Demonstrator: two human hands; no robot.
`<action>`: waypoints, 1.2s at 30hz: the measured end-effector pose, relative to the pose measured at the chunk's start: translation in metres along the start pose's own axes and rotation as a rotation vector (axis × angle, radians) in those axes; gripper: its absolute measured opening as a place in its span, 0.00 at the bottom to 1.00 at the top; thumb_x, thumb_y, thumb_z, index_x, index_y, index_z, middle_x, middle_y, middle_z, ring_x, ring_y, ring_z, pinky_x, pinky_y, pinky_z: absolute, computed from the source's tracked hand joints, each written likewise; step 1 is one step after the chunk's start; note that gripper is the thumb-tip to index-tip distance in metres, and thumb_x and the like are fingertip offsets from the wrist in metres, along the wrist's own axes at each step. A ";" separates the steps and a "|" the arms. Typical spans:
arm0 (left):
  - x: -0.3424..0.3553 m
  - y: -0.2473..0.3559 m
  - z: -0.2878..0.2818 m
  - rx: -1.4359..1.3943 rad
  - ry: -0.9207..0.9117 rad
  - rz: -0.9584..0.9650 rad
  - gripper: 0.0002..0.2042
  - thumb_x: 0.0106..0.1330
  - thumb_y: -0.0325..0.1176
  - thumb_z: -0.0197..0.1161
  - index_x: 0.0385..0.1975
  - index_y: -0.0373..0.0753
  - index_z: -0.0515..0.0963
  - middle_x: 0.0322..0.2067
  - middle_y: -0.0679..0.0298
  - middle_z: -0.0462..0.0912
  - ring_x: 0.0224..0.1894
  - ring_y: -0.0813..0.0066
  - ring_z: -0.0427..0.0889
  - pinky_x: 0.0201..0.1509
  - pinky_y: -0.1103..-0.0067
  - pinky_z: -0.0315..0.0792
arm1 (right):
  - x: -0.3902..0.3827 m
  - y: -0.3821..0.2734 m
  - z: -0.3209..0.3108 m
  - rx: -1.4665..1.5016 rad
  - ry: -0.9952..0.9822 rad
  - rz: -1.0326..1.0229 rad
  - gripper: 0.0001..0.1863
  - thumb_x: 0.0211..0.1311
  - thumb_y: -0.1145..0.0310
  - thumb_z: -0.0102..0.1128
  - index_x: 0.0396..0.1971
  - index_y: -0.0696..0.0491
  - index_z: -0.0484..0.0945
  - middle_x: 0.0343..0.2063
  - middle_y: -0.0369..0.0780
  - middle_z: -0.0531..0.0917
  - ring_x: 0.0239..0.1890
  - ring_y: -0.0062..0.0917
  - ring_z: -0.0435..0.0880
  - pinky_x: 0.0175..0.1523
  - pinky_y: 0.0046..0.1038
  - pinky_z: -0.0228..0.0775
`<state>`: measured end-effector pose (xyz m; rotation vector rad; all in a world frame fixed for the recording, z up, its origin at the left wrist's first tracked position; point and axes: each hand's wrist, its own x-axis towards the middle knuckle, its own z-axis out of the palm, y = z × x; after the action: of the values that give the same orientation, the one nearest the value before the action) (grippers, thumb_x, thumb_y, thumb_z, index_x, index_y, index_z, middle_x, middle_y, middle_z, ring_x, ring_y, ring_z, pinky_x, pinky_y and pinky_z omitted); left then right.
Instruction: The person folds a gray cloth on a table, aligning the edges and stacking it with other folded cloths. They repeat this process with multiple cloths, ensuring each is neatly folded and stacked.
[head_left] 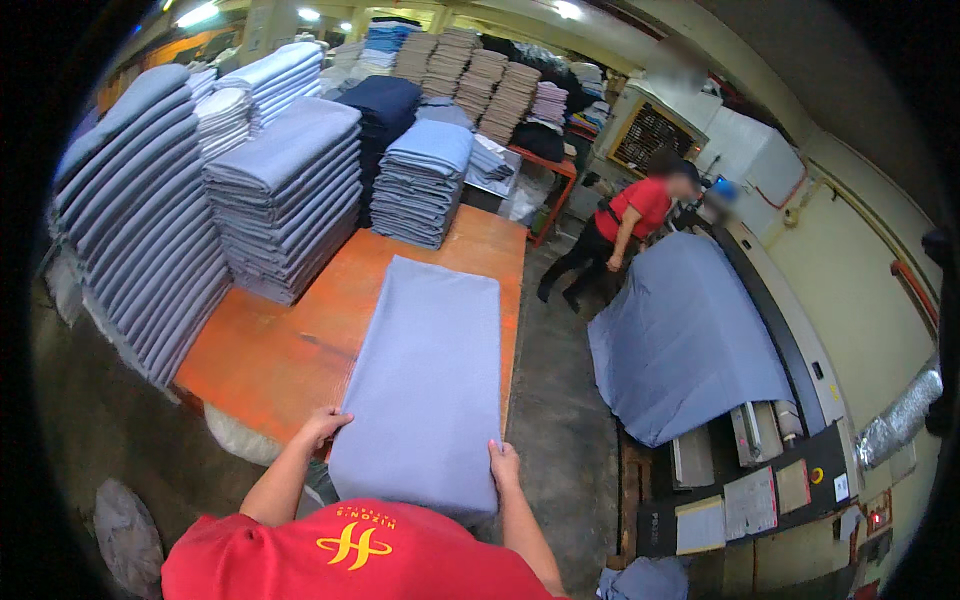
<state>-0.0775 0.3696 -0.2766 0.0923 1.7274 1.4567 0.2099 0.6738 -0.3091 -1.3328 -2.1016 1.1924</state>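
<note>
A long folded blue-grey cloth (425, 370) lies on the orange table (300, 345), its near end hanging over the edge close to my body. On its left side edge my left hand (322, 428) is closed, the fingertips pinching the fabric. My right hand (504, 466) grips the opposite edge nearer the front corner; its thumb rests on top and its other fingers are mostly hidden. The cloth's upper face is smooth and flat.
Tall stacks of folded blue-grey cloth (285, 190) stand along the table's left, with a shorter stack (422, 180) at its far end. To the right, across the floor, a large blue-grey sheet (690, 330) drapes over a long machine (800, 330). A co-worker in red (640, 210) stands beside it.
</note>
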 end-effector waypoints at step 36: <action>-0.198 -0.114 0.013 0.011 0.173 0.386 0.14 0.59 0.37 0.67 0.41 0.36 0.79 0.32 0.68 0.81 0.35 0.80 0.76 0.42 0.78 0.71 | -0.172 -0.012 -0.083 0.503 -0.317 0.139 0.22 0.65 0.59 0.58 0.50 0.61 0.73 0.45 0.41 0.80 0.46 0.27 0.77 0.53 0.30 0.67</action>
<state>0.1073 0.2342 -0.2635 0.3298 1.9332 1.7761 0.3419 0.5598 -0.2320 -1.1199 -1.7363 1.9417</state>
